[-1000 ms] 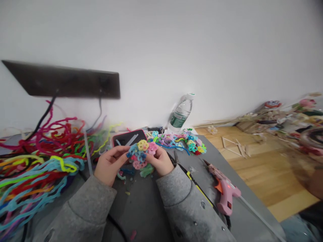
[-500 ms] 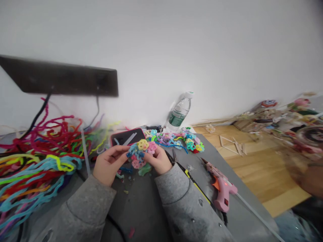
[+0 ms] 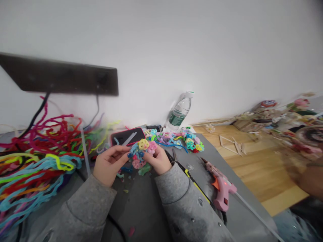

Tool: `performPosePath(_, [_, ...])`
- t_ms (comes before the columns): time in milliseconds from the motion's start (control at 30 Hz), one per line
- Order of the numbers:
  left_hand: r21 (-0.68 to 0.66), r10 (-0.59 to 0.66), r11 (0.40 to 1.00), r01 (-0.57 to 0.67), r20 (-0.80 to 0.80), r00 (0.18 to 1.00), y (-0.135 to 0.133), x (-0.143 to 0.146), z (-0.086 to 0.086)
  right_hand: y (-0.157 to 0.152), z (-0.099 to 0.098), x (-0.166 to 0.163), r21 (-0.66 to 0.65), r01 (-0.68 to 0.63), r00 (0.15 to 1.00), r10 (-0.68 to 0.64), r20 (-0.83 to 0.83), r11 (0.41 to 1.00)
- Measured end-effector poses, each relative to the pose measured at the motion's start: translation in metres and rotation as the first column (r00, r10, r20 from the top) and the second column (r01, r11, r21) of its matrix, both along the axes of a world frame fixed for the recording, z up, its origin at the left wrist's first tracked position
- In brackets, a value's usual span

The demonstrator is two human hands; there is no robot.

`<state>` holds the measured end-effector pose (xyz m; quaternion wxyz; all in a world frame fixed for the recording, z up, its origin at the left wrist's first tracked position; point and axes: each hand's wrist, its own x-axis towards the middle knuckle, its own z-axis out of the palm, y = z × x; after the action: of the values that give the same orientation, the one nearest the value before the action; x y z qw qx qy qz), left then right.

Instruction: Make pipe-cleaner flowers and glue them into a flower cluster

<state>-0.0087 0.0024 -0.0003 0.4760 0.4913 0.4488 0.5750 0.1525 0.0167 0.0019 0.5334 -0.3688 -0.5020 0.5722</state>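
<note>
Both hands hold a small cluster of pipe-cleaner flowers in yellow, pink and blue, raised over the grey table. From the left, my left hand pinches its blue part with thumb and fingers. My right hand grips the right side, thumb on the front and fingers behind, partly hidden by the pink flower. Beneath the cluster lies a green fuzzy piece among small scraps. Just behind is a phone with a red edge, with translucent glue sticks on it.
Loose pipe cleaners heap up at left. More pipe-cleaner flowers lie behind my right hand, near a water bottle. A pink glue gun and pliers are at right. Another person's arm shows at the right edge.
Almost nothing differs. Both hands keep the flower cluster in the same place, with only a slight shift of the fingers. The other person's arm at right has moved slightly.
</note>
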Motion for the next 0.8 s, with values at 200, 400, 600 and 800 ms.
performPosePath(200, [-0.028,0.017,0.999,-0.016,0.054,0.998,0.0,0.0,0.0,-0.001,-0.001,0.0,-0.006,-0.029,0.999,0.029,-0.022,1.0])
performPosePath(400, [-0.054,0.041,0.998,-0.037,0.088,0.995,0.001,0.0,0.0,0.0,-0.003,-0.001,-0.027,0.014,0.998,-0.016,-0.065,1.0])
performPosePath(600, [-0.072,0.027,0.997,-0.021,0.07,0.997,0.001,0.002,0.002,0.002,-0.01,0.003,0.014,-0.027,0.999,0.028,-0.026,1.0])
performPosePath(800, [-0.039,-0.003,0.999,0.005,0.054,0.999,0.0,0.001,0.003,0.003,-0.015,0.005,0.062,-0.055,0.998,0.055,0.0,0.997])
